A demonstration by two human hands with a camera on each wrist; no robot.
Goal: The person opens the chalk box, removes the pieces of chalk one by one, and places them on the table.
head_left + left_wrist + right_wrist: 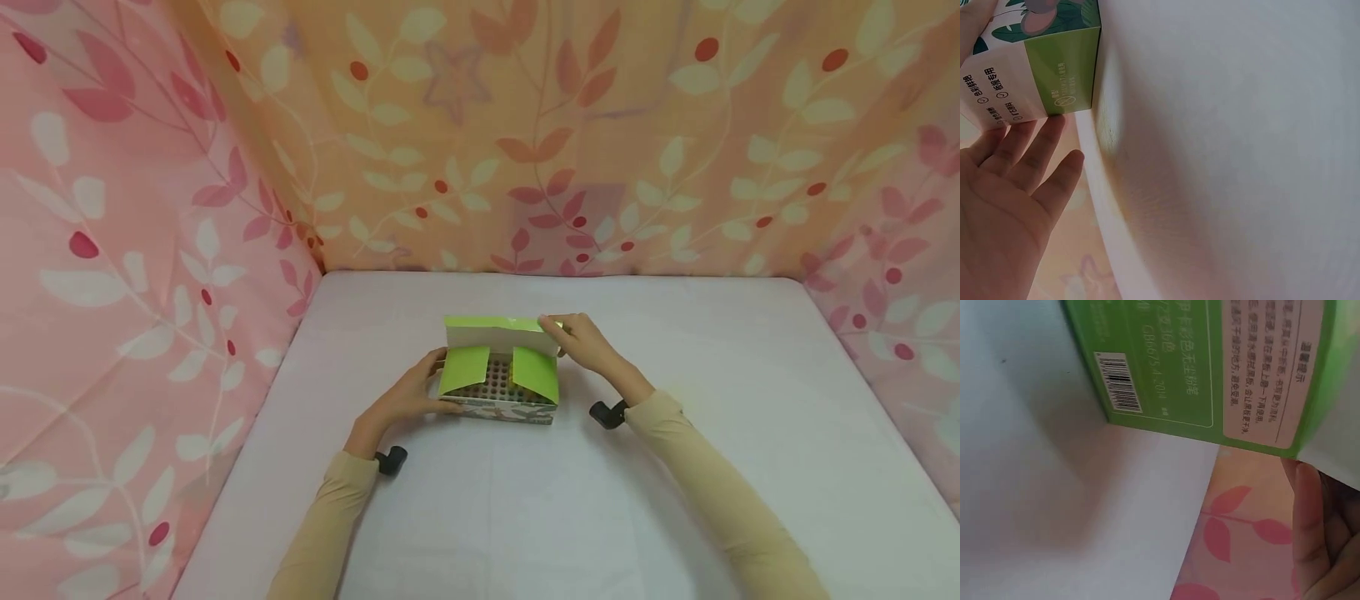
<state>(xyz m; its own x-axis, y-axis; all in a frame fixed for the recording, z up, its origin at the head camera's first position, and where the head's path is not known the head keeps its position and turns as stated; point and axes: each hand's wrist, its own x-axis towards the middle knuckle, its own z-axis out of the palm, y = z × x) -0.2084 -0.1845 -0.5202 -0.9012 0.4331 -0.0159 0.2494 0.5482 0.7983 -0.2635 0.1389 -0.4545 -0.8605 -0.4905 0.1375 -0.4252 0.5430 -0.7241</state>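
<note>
Head view: a green-and-white box (506,412) is sitting just below mid-frame on the white table (600,517). Left hand (408,392) is gripping its left end, thumb along the front; right hand (585,342) is pinching the raised lid (495,335) near its right corner. Two green side flaps (465,369) are leaning inward; between them a grid of dark round spots (498,379) is showing, seen from this view only.

Left wrist view: box is filling the upper left. A pale-and-green panel (1007,90) with Chinese lettering, unreadable from the head, is facing the camera; fingers are spreading below, some touching its edge.

Right wrist view: a barcode (1117,382) is appearing on the green side, upper left, hidden from both other views. Fingers are showing lower right at the cardboard's edge; the pinch itself is not showing clearly.
</note>
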